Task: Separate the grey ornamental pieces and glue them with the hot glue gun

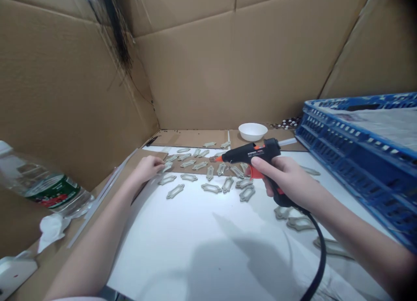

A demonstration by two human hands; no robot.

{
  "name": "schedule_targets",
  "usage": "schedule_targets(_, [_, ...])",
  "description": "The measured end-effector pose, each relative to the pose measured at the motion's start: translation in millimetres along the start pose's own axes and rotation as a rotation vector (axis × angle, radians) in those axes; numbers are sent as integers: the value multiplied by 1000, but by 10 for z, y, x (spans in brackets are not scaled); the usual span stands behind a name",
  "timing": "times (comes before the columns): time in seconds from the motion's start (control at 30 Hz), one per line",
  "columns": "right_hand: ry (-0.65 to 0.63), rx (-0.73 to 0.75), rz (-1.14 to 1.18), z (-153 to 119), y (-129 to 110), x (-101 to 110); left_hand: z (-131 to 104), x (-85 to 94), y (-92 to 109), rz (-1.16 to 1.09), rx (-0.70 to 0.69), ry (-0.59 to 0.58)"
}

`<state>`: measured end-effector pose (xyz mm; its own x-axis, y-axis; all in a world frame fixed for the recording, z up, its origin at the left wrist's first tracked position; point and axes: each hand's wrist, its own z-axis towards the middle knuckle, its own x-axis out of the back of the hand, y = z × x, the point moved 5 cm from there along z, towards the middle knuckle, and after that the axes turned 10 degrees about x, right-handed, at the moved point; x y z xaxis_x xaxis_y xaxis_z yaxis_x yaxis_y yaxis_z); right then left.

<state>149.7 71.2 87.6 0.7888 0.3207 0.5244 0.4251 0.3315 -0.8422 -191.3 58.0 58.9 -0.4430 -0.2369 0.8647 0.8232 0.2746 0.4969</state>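
Note:
A black and orange glue gun [260,155] is in my right hand [293,177], with my fingers wrapped round its handle. Its orange nozzle points left, over several small grey frame-shaped pieces [210,173]. At the left, my left hand [149,167] has its fingers together at the edge of a grey piece [167,166]; whether it grips that piece is hard to make out. More grey pieces lie scattered over the white board [169,240] and a brown cardboard strip [177,165]. Some larger-looking ones [299,223] lie below my right wrist.
A white bowl [253,131] stands at the back, near small black and white bits [288,123]. A blue crate [358,162] borders the right side. At the left are a plastic bottle [55,192], crumpled tissue [54,229] and a white power strip [16,272]. Cardboard walls [195,75] surround the board.

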Motion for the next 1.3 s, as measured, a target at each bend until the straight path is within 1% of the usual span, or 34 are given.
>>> schedule_targets(0.1, [-3,-1,-4,-2,3,-10,62,-72,-79,17,12,-1])
schedule_targets(0.3, [-13,14,33,-3,-20,-19,239,-67,-11,48,34,155])
schedule_targets(0.47, [-2,34,26,-33,-59,-14,420,-278,-14,31,87,178])
schedule_targets(0.57, [6,47,15,-53,-71,-18,440,-336,-21,-32,114,202])
schedule_targets(0.63, [7,49,31,-58,-70,-28,397,-315,3,-97,128,209])
schedule_targets(0.7, [2,41,67,-55,-60,-52,305,-276,72,-183,137,200])
schedule_targets(0.8, [-17,21,104,-53,-35,-115,79,-260,284,-342,122,126])
schedule_targets(0.87, [-27,47,92,-60,-29,-163,-118,-289,471,-451,100,51])
schedule_targets(0.9, [-22,77,66,-67,-30,-181,-222,-312,562,-515,88,10])
schedule_targets(0.93, [-4,126,22,-77,-37,-191,-323,-337,642,-627,86,-34])
schedule_targets(1.0, [66,295,-126,-109,-80,-189,-501,-380,767,-758,91,-93])
schedule_targets(1.07, [123,550,-323,-170,-161,-210,-626,-413,834,-799,112,-124])
schedule_targets(1.13, [142,818,-515,-254,-235,-272,-695,-433,863,-791,128,-140])
schedule_targets(1.17, [145,920,-597,-291,-257,-307,-714,-439,870,-787,130,-146])
schedule_targets(1.23, [166,1047,-726,-341,-283,-360,-735,-444,881,-781,124,-153])
schedule_targets(1.3, [195,1100,-803,-360,-296,-389,-749,-447,892,-778,118,-160])
